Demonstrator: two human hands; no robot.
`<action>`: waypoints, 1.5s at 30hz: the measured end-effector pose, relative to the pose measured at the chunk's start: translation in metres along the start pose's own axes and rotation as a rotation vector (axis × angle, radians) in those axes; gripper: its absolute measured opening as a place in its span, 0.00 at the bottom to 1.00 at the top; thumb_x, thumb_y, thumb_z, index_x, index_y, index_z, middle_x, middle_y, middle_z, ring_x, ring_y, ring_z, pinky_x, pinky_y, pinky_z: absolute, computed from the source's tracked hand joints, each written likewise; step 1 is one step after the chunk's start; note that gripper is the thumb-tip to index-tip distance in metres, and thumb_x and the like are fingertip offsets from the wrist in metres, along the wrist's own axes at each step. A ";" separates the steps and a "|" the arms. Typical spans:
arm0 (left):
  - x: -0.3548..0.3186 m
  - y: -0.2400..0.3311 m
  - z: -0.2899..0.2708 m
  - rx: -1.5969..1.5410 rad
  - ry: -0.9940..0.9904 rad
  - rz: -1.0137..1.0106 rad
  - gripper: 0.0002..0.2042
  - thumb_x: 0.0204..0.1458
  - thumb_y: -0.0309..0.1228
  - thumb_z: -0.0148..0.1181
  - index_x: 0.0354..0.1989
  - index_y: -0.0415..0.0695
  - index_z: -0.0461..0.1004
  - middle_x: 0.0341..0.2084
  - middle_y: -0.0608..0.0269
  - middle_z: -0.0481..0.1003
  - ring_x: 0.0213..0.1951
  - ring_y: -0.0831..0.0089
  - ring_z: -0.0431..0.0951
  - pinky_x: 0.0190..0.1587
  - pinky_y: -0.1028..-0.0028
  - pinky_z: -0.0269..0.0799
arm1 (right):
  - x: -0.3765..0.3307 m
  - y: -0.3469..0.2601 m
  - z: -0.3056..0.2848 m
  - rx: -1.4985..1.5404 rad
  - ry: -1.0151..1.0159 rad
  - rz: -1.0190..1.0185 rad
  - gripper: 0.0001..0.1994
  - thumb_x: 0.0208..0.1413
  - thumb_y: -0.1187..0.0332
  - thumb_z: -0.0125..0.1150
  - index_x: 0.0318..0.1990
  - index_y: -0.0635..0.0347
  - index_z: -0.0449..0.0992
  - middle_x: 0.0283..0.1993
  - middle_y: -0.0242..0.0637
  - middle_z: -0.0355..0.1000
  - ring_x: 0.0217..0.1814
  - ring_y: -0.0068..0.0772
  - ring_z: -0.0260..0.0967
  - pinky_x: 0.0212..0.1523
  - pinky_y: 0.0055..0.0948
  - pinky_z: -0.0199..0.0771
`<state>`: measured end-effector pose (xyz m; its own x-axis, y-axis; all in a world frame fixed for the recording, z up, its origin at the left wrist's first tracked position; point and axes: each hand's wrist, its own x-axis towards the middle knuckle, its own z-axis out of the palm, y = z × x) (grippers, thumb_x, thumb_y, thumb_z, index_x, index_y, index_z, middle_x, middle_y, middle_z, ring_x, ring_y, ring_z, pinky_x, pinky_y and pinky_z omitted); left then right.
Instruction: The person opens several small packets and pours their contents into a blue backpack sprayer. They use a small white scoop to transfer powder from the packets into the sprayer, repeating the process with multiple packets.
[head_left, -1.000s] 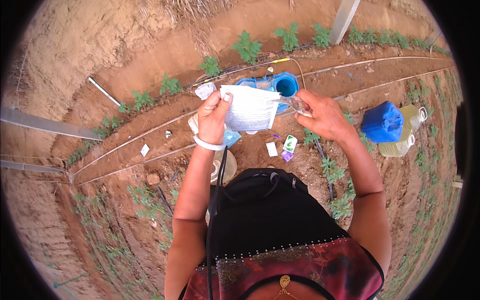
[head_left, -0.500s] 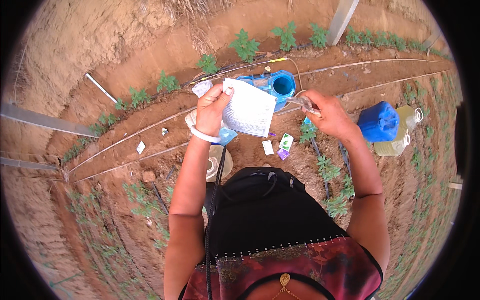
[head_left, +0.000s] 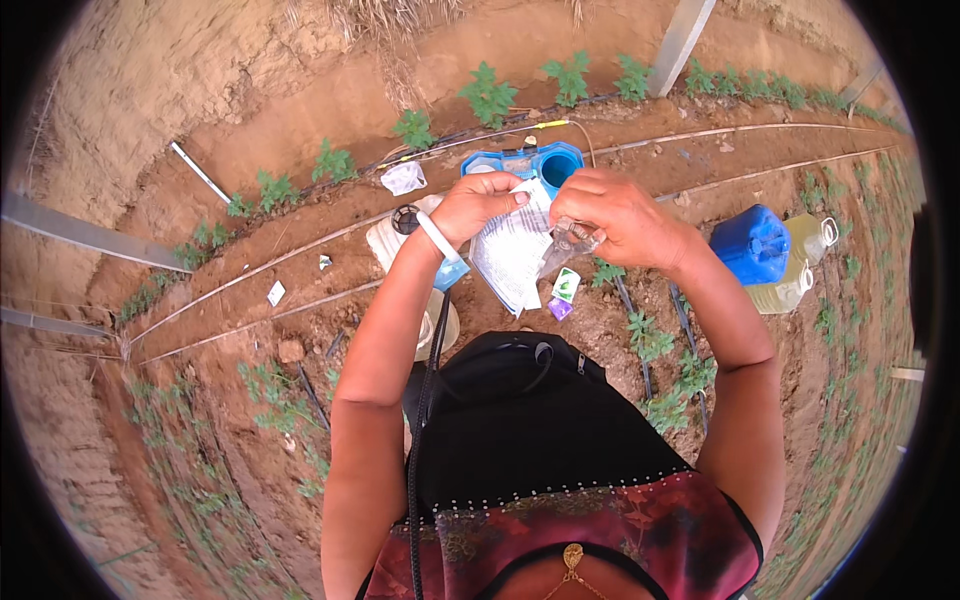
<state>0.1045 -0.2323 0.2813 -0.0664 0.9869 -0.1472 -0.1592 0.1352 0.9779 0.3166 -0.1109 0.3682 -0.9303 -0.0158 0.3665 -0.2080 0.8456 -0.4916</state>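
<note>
Over the brown dirt [head_left: 230, 325], a white sheet [head_left: 508, 258] covered in small print hangs from the left hand [head_left: 472, 207]. The thumb and fingers are clamped on the top of the sheet, and a white ring [head_left: 437, 238] goes around that wrist. The right hand [head_left: 622, 218] is at the sheet's right side, with its fingers closed tight on a clear, crinkly bit of plastic [head_left: 568, 242]. It is hard to tell if the plastic touches the sheet. Just past the hands sits a blue tank [head_left: 568, 150] with a round open hole. Down on the dirt, near the sheet's low right edge, are a green and white packet [head_left: 566, 285] and a purple packet [head_left: 560, 308]. Off to the right, a blue jug [head_left: 750, 245] is beside two yellowish jugs [head_left: 805, 240]. Green plants [head_left: 488, 96] grow in a row up ahead.
</note>
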 end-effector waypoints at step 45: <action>-0.022 0.010 0.081 1.197 0.160 0.783 0.07 0.47 0.31 0.67 0.27 0.42 0.76 0.20 0.60 0.72 0.25 0.60 0.74 0.33 0.65 0.69 | -0.042 0.046 0.046 -0.023 0.586 0.753 0.12 0.55 0.60 0.59 0.36 0.61 0.74 0.26 0.47 0.73 0.30 0.50 0.75 0.32 0.45 0.72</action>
<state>0.1839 -0.2452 0.3061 0.1312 0.8312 0.5403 0.8718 -0.3562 0.3364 0.3321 -0.0963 0.2936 -0.5170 0.8015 0.3006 0.3956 0.5351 -0.7464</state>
